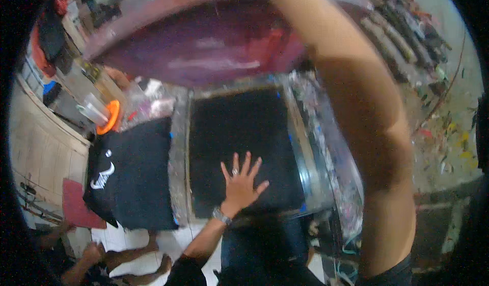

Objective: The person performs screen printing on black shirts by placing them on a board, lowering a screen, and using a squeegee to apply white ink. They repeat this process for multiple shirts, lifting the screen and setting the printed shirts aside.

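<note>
1. We have the black cloth [239,128] in the middle of the view, lying flat and framed by the stained bench [179,159].
2. Our left hand [242,184] is on the near part of the cloth, palm down, fingers spread and thumb to the right. It grasps nothing; a watch [222,216] sits on its wrist.
3. From this hand, most of the cloth lies straight ahead. Its long axis seems to run away from us, only a little longer than its width.
4. Our right arm [377,133] passes along the right side and bends over toward the top, well clear of the cloth. The right hand barely shows, if at all, at the top edge, so we cannot tell whether it grips anything.
5. Beyond the cloth is the dark red frame [219,47], blurred and seemingly tilted up. The right arm reaches toward its far side, while the left hand is the nearer one to the cloth.
6. To the left we see a second cloth [142,174], black with a white mark, and behind it an orange ring [113,117].
7. At lower left, another person's hand [91,253] is near a red pad [79,204].
</note>
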A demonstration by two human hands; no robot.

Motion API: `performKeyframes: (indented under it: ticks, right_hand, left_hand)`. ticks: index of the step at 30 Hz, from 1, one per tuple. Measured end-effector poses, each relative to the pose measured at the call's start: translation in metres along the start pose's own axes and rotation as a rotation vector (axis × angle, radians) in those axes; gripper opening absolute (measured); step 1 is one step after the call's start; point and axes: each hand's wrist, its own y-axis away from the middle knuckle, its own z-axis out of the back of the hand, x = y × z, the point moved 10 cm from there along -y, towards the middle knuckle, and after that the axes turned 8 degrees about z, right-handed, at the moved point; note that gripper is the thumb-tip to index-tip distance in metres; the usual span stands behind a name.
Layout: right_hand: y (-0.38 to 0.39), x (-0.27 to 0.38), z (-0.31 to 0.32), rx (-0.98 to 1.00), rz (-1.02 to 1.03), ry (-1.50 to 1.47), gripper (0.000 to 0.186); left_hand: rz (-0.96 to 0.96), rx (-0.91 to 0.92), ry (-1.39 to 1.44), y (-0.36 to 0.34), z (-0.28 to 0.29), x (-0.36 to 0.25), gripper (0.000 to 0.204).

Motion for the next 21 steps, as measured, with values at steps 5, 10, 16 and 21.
performKeyframes:
  ticks: [5, 10, 16, 21]
  right_hand:
    - [-0.044, 0.008, -0.023, -0.045, 0.286, -0.188, 0.045]
    - [-0.045, -0.005, -0.022, 0.000, 0.352, 0.123, 0.061]
    - [0.021, 0.010, 0.001, -0.063, -0.030, -0.005, 0.082]
    - [0.058, 0.034, 0.000, 0.005, -0.163, -0.021, 0.081]
  left_hand:
    - [0.028, 0.052, 0.034, 0.015, -0.012, 0.000, 0.081]
    - [0.010, 0.067, 0.030, 0.014, -0.014, -0.008, 0.080]
    - [0.029, 0.056, 0.015, 0.029, -0.007, 0.002, 0.080]
    - [0.035, 0.036, 0.082, 0.025, -0.004, 0.007, 0.083]
